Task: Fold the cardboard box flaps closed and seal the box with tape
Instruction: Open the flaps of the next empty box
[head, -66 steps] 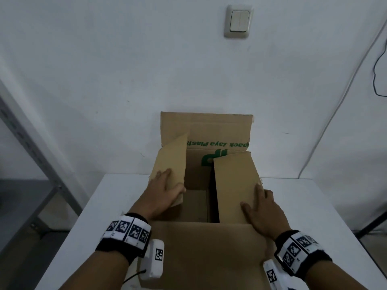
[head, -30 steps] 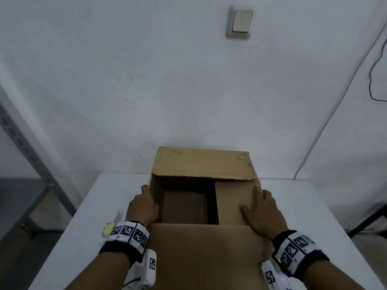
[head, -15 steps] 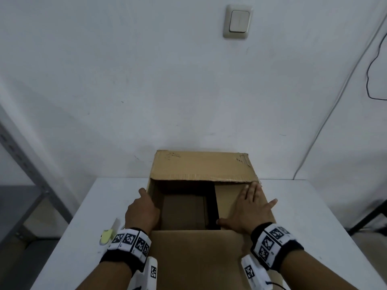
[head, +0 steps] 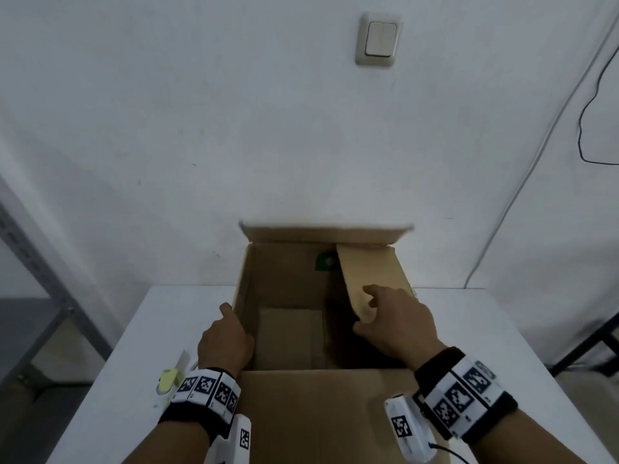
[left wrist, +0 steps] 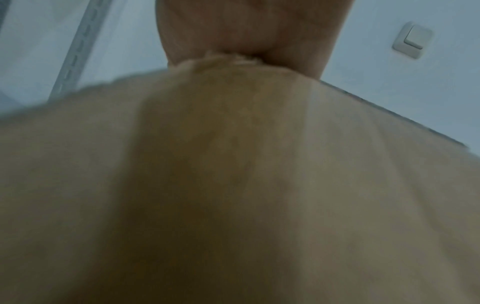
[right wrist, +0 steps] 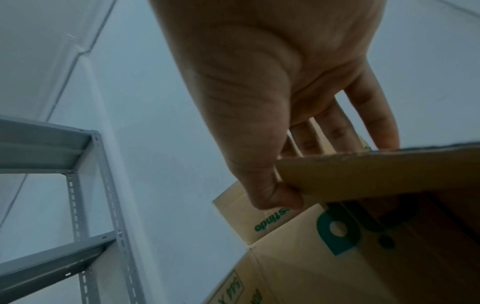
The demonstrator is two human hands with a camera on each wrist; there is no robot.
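Observation:
An open cardboard box (head: 284, 286) stands on a white table (head: 150, 329). My right hand (head: 365, 309) pinches the inner edge of the right flap (head: 371, 272), thumb underneath and fingers on top, and the flap tilts upward. The right wrist view shows that hand (right wrist: 291, 170) on the right flap (right wrist: 376, 172) above the green print inside. My left hand (head: 227, 336) holds the left flap (left wrist: 233, 164) at the box's left wall, its fingers hidden behind cardboard. The far flap (head: 325, 232) hangs half raised. The near flap (head: 318, 413) lies out towards me.
A small white and yellow-green item (head: 167, 380) lies on the table left of my left wrist. A grey metal shelf frame (head: 40, 279) stands at the left. The wall carries a light switch (head: 380, 38) and a black cable (head: 589, 112).
My right hand went from lying flat on the right flap to pinching its edge and lifting it. The far flap swung up a little. My left hand stayed at the left wall.

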